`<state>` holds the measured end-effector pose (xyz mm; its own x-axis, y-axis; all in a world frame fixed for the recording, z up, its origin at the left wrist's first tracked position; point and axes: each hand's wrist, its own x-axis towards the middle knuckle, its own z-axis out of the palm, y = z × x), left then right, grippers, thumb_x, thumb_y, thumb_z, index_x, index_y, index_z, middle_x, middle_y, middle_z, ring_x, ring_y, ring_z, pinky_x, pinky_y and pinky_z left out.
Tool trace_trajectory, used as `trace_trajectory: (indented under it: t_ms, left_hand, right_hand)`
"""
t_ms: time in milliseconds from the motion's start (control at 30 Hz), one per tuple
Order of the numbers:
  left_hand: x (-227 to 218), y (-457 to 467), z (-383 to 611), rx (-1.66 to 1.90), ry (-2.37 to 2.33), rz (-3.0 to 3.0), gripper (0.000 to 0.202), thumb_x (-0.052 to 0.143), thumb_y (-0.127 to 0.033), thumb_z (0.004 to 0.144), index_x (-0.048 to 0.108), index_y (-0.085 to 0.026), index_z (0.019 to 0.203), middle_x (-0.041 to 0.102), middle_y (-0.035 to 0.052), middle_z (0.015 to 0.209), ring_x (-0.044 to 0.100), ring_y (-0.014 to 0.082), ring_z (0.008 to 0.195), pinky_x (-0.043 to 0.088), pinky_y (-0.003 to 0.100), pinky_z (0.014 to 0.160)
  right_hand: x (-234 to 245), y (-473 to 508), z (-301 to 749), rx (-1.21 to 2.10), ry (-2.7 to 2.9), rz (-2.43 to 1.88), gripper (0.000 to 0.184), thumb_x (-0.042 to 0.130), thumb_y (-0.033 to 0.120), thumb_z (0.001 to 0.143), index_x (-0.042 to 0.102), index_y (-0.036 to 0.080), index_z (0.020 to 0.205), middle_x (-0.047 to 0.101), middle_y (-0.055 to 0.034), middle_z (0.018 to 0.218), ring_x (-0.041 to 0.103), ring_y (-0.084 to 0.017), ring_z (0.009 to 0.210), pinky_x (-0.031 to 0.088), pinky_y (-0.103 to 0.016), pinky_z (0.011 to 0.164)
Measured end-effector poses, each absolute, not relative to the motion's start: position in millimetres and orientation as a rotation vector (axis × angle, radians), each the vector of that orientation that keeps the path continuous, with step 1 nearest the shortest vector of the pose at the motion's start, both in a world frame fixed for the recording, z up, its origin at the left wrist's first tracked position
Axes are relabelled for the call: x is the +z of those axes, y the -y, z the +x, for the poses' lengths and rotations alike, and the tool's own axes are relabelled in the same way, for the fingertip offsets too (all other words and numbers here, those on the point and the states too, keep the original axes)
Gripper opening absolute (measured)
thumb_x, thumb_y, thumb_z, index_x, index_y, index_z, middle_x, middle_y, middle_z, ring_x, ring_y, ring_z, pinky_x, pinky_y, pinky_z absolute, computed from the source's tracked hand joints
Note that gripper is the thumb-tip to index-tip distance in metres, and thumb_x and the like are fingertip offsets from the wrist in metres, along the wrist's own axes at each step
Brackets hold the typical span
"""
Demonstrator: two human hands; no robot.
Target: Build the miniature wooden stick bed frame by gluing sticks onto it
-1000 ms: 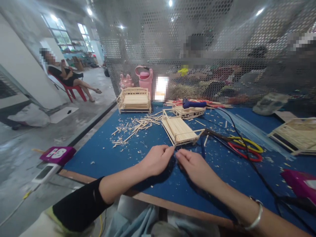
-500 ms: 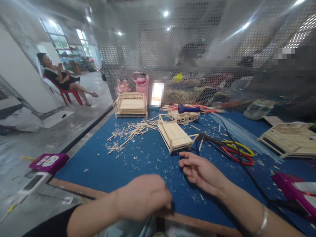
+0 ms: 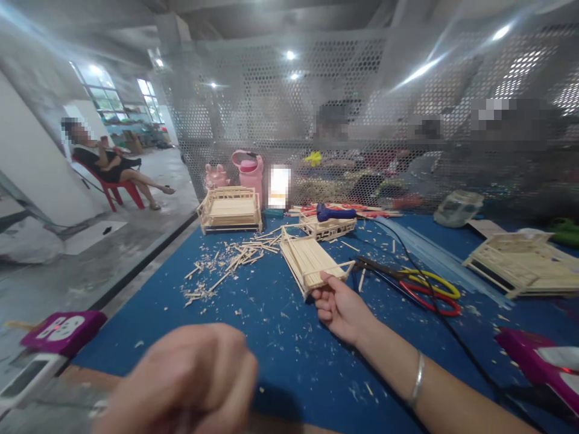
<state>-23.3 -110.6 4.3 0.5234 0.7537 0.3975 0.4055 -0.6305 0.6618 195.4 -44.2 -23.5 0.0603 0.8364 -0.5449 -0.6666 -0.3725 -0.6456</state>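
Two hands that were pinched together a second ago, just in front of the small stick-built bed frame (image 3: pixel 312 260), are now parted. The right hand (image 3: pixel 340 307) has been moved forward and is closed on the near end of the bed frame, thumb on top and fingers beneath, while the rest of the frame lies on the blue desk (image 3: pixel 253 325). The left hand (image 3: pixel 190 380) has been drawn back toward the camera and is seen as a blurred, loosely curled fist; whether anything is held in it cannot be told. The fine two-handed work appears to be finished, and the frame is judged to be taken up for handling. Stick offcuts (image 3: pixel 226 265) are scattered to the left of the frame, red and yellow scissors (image 3: pixel 429 286) are lying to its right, and a finished bed model (image 3: pixel 230 210) is standing behind.
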Motion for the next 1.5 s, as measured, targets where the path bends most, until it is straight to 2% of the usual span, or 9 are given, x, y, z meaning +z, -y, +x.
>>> trace_trajectory:
  t_ms: [100,233,567,800,967,1067,1200,1400,1500]
  left_hand:
    - [9.3,86.0,8.3,0.705,-1.015,2.030,0.045,0.044,-0.037,0.089,0.017,-0.023,0.056,0.021,-0.0086,0.041,0.024,0.0058,0.034,0.026,0.019,0.031]
    - [-3.1,46.8,36.8,0.707,-1.298,2.062,0.025,0.058,-0.030,0.079,0.038,-0.022,0.067,0.033,-0.0107,0.047,0.037,0.0096,0.044,0.028,0.021,0.044]
    - [-10.4,27.6,56.9,0.494,-1.391,2.888,0.028,0.041,-0.027,0.095,0.060,-0.016,0.078,0.066,0.0071,0.069,0.062,0.0204,0.061,0.033,0.026,0.050]
    - [-5.1,46.3,27.8,1.268,-0.876,2.947,0.046,0.028,-0.033,0.099,0.051,-0.018,0.062,0.052,-0.0016,0.052,0.046,0.0096,0.046,0.031,0.022,0.046]
    - [37.9,19.4,-37.7,2.087,-1.401,1.746,0.035,0.044,-0.041,0.092,0.048,-0.020,0.064,0.042,-0.0062,0.047,0.036,0.0080,0.040,0.028,0.021,0.040]
    - [47.9,-8.0,-54.9,1.890,-1.343,1.391,0.023,0.051,-0.044,0.084,0.053,-0.022,0.082,0.051,-0.0068,0.056,0.034,0.0071,0.039,0.024,0.019,0.037]
    - [25.2,-18.8,-26.1,1.122,-1.328,1.681,0.032,0.058,-0.048,0.074,0.060,-0.016,0.069,0.037,-0.0084,0.042,0.029,0.0078,0.037,0.021,0.021,0.039]
    - [2.5,-13.5,27.0,1.086,-1.358,1.899,0.060,0.070,-0.041,0.068,0.055,-0.012,0.118,0.040,-0.0105,0.046,0.041,0.0125,0.044,0.027,0.023,0.046]
    - [7.8,-19.8,33.7,1.176,-1.336,2.062,0.042,0.064,-0.034,0.076,0.058,-0.016,0.113,0.056,-0.0032,0.058,0.053,0.0161,0.054,0.035,0.025,0.054]
  right_hand:
    - [-16.2,43.1,196.1,1.584,0.196,-1.094,0.029,0.041,0.021,0.094,0.048,0.018,0.065,0.047,0.0057,0.039,0.027,-0.002,0.027,0.020,-0.010,0.026]
    - [-2.8,45.8,195.9,1.614,0.198,-1.030,0.030,0.044,0.023,0.093,0.045,0.019,0.063,0.048,0.0063,0.040,0.025,-0.001,0.025,0.018,-0.009,0.025]
    - [-6.8,52.5,185.3,1.657,0.155,-0.952,0.031,0.044,0.023,0.093,0.047,0.018,0.062,0.043,0.0086,0.036,0.025,-0.001,0.024,0.017,-0.010,0.024]
    - [-15.0,48.5,207.3,1.668,0.162,-0.826,0.030,0.046,0.022,0.086,0.045,0.019,0.056,0.041,0.0087,0.034,0.025,-0.002,0.023,0.017,-0.011,0.024]
    - [-24.4,46.4,227.9,1.788,0.264,-0.703,0.031,0.058,0.024,0.074,0.045,0.019,0.047,0.039,0.0073,0.030,0.026,-0.003,0.023,0.019,-0.013,0.025]
    - [-32.3,46.3,232.1,1.884,0.345,-0.625,0.032,0.063,0.024,0.070,0.045,0.018,0.044,0.040,0.0068,0.030,0.026,-0.003,0.024,0.021,-0.014,0.025]
    - [-41.1,47.2,234.2,1.987,0.447,-0.517,0.031,0.064,0.027,0.072,0.050,0.016,0.047,0.043,0.0059,0.033,0.026,-0.003,0.026,0.025,-0.015,0.028]
    - [-46.3,49.6,234.9,2.067,0.520,-0.420,0.029,0.063,0.031,0.073,0.054,0.015,0.050,0.045,0.0064,0.036,0.024,-0.003,0.028,0.029,-0.015,0.030]
    - [-47.1,50.4,233.6,2.112,0.547,-0.420,0.030,0.060,0.031,0.074,0.053,0.015,0.050,0.042,0.0070,0.036,0.021,-0.003,0.027,0.028,-0.015,0.029]
